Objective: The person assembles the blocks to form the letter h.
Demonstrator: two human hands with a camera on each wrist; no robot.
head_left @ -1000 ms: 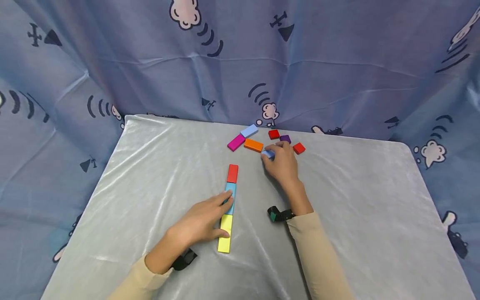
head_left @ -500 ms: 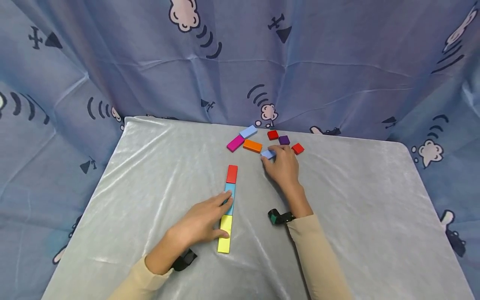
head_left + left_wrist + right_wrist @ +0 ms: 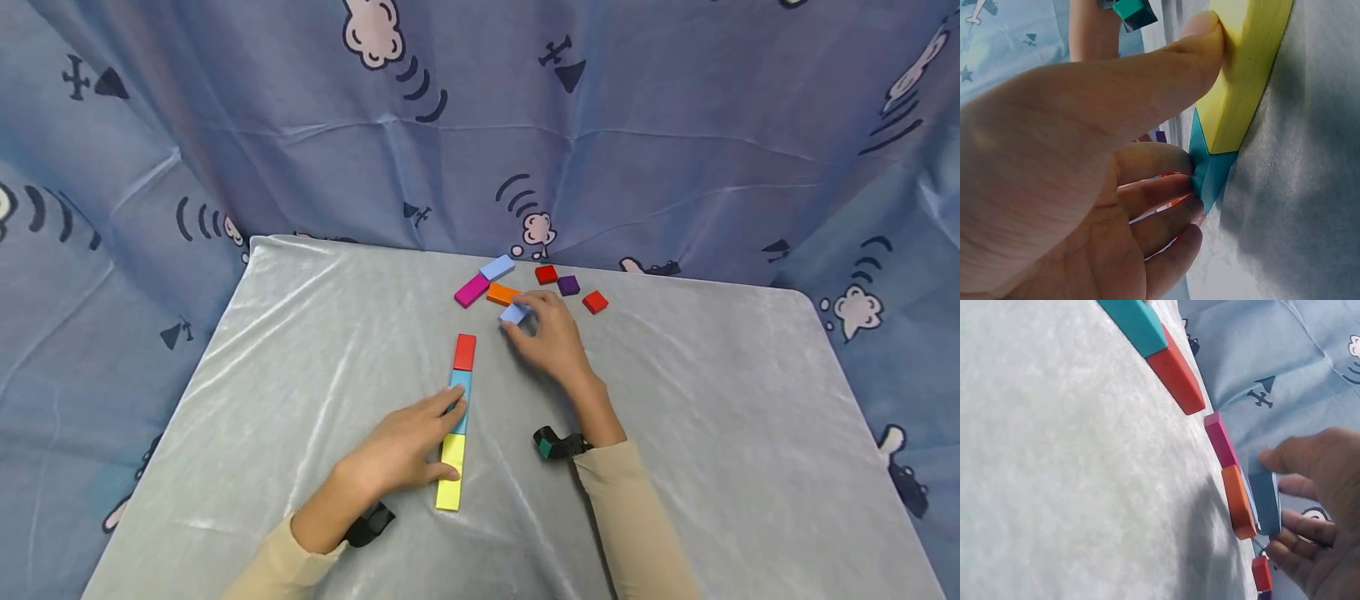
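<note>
A row of three wooden blocks lies on the table: a red block (image 3: 464,352), a sky-blue block (image 3: 461,380) and a yellow block (image 3: 449,493). Across this row my left hand (image 3: 401,442) rests with fairly straight fingers. Its thumb touches the yellow block (image 3: 1241,69), and fingertips touch the blue one (image 3: 1212,178), partly covering it. Beyond the row's far end, my right hand (image 3: 551,337) pinches a light blue block (image 3: 513,313) between thumb and fingers. The right wrist view shows that block (image 3: 1265,500) raised off the cloth.
Near the far edge lie a magenta block (image 3: 471,290), another light blue block (image 3: 497,267) and an orange block (image 3: 501,293), partly behind my right hand. Farther right are two small red blocks (image 3: 546,274) and a purple block (image 3: 568,285). A patterned curtain (image 3: 480,150) hangs behind the table.
My right hand has moved a little left with the light blue block, uncovering the purple block and covering part of the orange one. My left hand stays on the row.
</note>
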